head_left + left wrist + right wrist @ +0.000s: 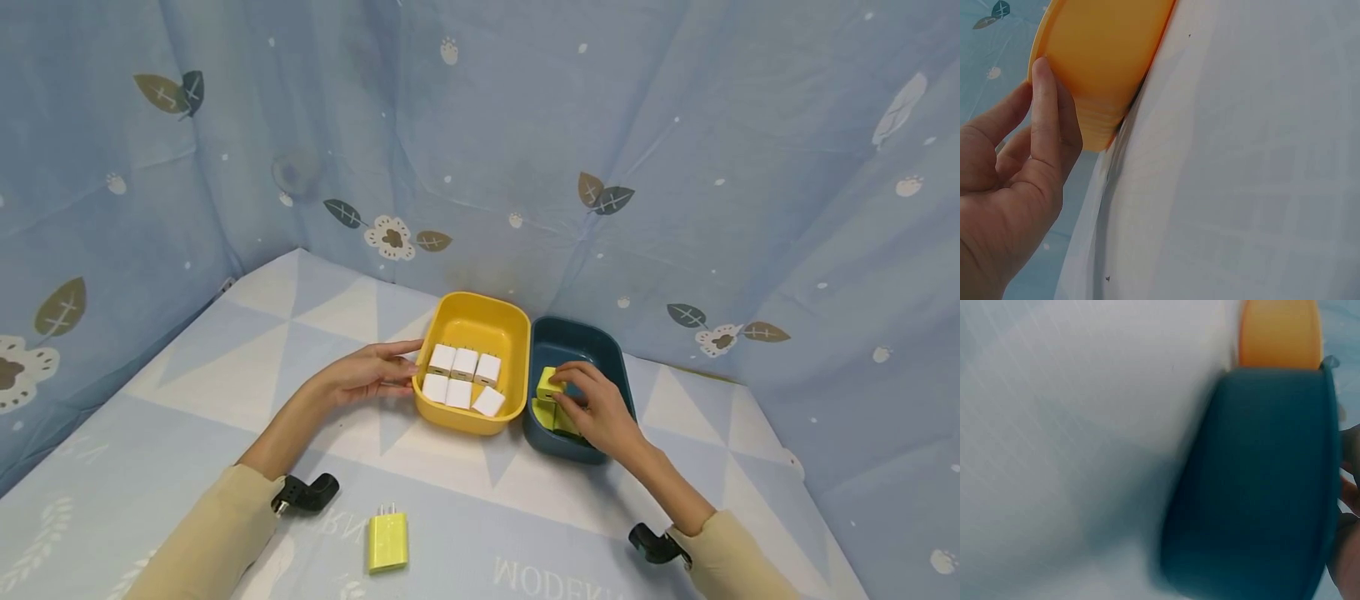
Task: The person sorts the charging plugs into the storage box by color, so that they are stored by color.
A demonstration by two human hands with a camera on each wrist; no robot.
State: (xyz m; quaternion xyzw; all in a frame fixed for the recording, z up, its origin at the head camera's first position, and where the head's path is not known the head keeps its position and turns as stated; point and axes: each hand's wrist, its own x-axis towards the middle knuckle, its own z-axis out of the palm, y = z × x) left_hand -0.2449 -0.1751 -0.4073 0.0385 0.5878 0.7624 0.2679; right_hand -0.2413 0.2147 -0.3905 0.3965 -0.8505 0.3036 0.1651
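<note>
My left hand (375, 372) touches the outer left side of a yellow bin (471, 422) with its fingers extended. In the left wrist view, a fingertip of the left hand (1022, 162) meets the bin's wall near the rim. Several white charger plugs (464, 364) lie in that bin. Over the dark teal bin (558, 446), my right hand (596, 408) pinches a yellow-green charger plug (547, 383) between thumb and fingers. Beneath it, more yellow-green plugs (543, 412) lie in the teal bin, partly covered by the hand. The teal bin hides most of the right hand in the right wrist view.
Another yellow-green charger plug (387, 542) lies on the patterned tablecloth (450, 517) near the front, prongs pointing away. The two bins stand side by side towards the back. A blue curtain (480, 150) hangs behind and around the table.
</note>
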